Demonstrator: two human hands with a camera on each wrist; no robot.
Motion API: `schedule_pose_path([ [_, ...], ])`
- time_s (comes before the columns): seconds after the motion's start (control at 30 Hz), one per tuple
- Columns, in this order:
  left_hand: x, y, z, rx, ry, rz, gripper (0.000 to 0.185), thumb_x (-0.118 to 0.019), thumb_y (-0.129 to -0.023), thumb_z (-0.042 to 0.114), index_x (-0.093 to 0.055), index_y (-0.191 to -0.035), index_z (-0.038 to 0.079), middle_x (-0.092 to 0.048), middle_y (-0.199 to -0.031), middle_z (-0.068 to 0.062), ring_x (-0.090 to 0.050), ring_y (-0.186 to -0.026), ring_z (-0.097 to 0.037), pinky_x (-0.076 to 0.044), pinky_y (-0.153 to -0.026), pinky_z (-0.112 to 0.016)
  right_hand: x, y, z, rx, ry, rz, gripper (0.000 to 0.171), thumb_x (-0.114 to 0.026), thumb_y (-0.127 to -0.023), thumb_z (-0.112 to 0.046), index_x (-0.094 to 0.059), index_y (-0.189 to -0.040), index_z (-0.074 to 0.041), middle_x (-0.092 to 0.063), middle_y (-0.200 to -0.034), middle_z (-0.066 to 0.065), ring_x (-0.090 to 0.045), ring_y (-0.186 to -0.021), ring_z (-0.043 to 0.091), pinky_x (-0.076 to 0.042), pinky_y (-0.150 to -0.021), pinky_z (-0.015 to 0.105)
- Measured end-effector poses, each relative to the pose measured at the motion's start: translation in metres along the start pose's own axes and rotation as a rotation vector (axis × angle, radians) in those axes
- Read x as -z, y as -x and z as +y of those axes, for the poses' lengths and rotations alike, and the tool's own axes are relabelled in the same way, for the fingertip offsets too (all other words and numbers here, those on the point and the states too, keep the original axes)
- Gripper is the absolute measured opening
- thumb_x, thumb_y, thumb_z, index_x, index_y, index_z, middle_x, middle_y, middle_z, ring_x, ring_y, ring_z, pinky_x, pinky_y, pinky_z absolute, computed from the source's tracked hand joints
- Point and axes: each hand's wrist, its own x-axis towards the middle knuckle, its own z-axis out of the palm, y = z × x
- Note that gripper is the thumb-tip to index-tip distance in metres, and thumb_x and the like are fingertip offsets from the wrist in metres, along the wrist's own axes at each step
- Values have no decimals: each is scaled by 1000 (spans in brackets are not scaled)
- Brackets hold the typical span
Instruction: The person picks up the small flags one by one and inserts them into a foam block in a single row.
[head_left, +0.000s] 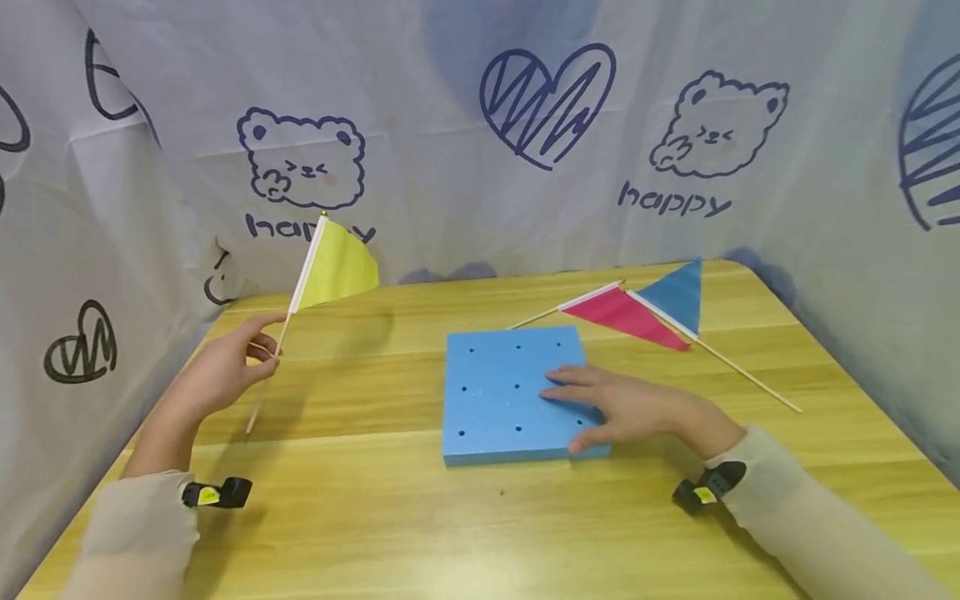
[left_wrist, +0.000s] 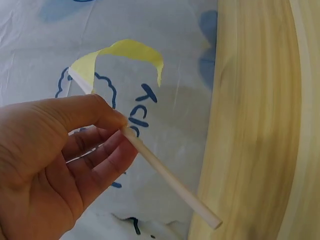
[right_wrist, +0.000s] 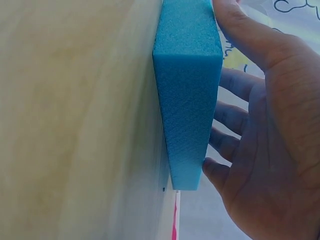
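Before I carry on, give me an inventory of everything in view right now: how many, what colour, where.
Yellow flag: 1, yellow with pale stick, held up in the left hand
Blue block: 1, blue with small holes on top, on the table
Pink flag: 1, pink, lying behind the blue block, towards the right
Blue flag: 1, blue, lying right of the pink flag, overlapping it in the head view
Table: 1, yellowish wood, under the blue block
Cloth: pieces uncountable, whitish with dark drawings, around the table
Wrist cameras: 2, black, one per wrist
Sleeves: 2, beige, one per forearm
Left hand: 1, bare, pinching the yellow flag's stick
Right hand: 1, bare, over the blue block's right side
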Motion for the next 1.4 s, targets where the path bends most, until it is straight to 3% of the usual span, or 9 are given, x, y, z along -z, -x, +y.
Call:
schedule_pose_path([
  [0.37,-15,-19,30,-62,122,56,62,-61,-93,1,-35,-149,3,-62,-104,-16,-61,-102,-35,-52,-83,-48,-2,0,2,-3,0,-5,87,-58,-82,-71,-37,-153,-25,-22,-161,4,-13,-147,34,-21,-113,57],
  [0.73,-34,-35,61,-77,247,84,61,-62,-94,1,-36,-149,4,-61,-108,-15,-61,-103,-31,-52,-81,-40,0,0,-1,-17,-12,-12,87,-60,-82,-70,-38,-153,-25,-22,-161,4,-13,-147,35,-22,-113,58],
  [1.4,-69,-58,113,-147,440,121,65,-66,-94,5,-35,-150,10,-60,-110,-12,-63,-101,-27,-56,-80,-38,-3,0,2,-9,-12,-4,87,-58,-82,-72,-37,-153,-25,-22,-161,4,-13,-147,35,-21,-113,58],
])
